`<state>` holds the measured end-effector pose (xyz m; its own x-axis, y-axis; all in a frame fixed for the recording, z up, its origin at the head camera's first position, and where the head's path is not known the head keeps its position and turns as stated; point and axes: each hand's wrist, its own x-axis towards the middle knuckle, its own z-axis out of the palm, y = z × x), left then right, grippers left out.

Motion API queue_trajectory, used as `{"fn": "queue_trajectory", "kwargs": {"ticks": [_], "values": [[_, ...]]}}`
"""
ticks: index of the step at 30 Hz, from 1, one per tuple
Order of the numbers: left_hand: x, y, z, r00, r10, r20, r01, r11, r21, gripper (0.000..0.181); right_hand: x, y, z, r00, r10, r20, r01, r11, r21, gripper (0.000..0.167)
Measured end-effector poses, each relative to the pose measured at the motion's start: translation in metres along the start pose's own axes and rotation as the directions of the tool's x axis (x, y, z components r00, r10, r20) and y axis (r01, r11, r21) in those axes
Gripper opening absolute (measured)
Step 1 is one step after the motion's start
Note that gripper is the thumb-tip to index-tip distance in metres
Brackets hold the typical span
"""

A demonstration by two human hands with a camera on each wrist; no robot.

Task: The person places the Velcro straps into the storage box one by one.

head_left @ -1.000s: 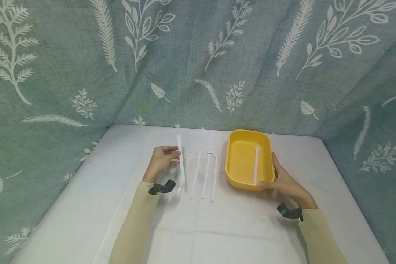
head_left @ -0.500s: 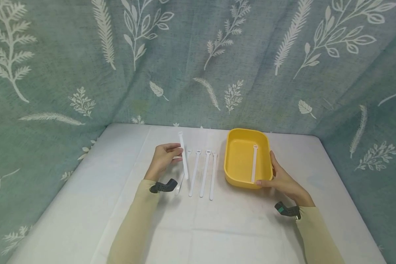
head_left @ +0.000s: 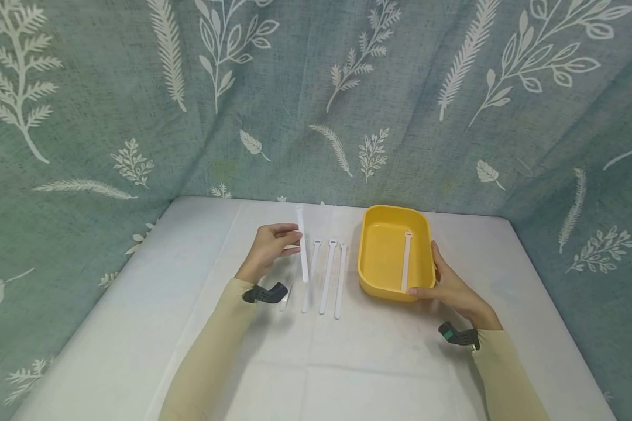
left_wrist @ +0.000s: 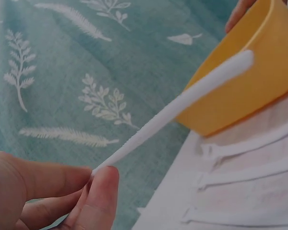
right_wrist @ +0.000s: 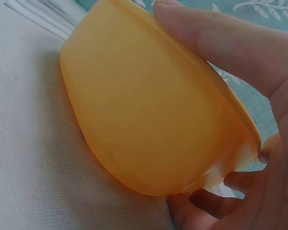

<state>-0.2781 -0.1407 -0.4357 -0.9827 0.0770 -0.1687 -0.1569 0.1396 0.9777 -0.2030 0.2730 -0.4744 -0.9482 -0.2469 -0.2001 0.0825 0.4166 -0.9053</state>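
My left hand point(head_left: 271, 242) pinches a white hook-and-loop cable tie point(head_left: 302, 257) between thumb and fingers, raised above the table and slanting. Up close in the left wrist view, that cable tie point(left_wrist: 182, 104) points away from my fingertips. Below it, several similar cable ties point(head_left: 327, 278) lie side by side on the white cloth; the leftmost one point(head_left: 286, 299) is partly hidden by my hand. Standing to the right is a yellow rectangular tub point(head_left: 381, 257) with one cable tie point(head_left: 406, 263) inside. My right hand point(head_left: 453, 292) grips the tub's right side, thumb at the near rim.
A white cloth point(head_left: 347, 374) covers the table. Behind it and at both sides hangs a green-blue curtain point(head_left: 295, 158) with white leaf prints. Each wrist wears a dark camera mount point(head_left: 265, 293).
My left hand has lifted the cable tie and carried it rightward, over the ones lying on the table. The right hand stays on the tub, which keeps its place.
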Motion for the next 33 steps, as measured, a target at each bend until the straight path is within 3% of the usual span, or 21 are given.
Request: {"fn": "queue_trajectory", "kwargs": {"ticks": [7,21,33], "values": [[0.002,0.005,0.011,0.999,0.023,0.033,-0.023,1.0,-0.01,0.04,0.001,0.001,0.0,1.0,-0.001,-0.008,0.001,1.0,-0.007,0.137],[0.003,0.028,0.039,0.99,0.076,0.116,-0.076,0.997,-0.003,0.038,0.001,0.002,0.001,1.0,-0.013,-0.013,0.013,1.0,-0.001,0.136],[0.007,0.038,0.066,0.988,0.051,0.143,-0.057,0.997,0.041,0.035,0.001,0.002,0.002,1.0,0.001,-0.017,-0.001,1.0,-0.005,0.138]]}}
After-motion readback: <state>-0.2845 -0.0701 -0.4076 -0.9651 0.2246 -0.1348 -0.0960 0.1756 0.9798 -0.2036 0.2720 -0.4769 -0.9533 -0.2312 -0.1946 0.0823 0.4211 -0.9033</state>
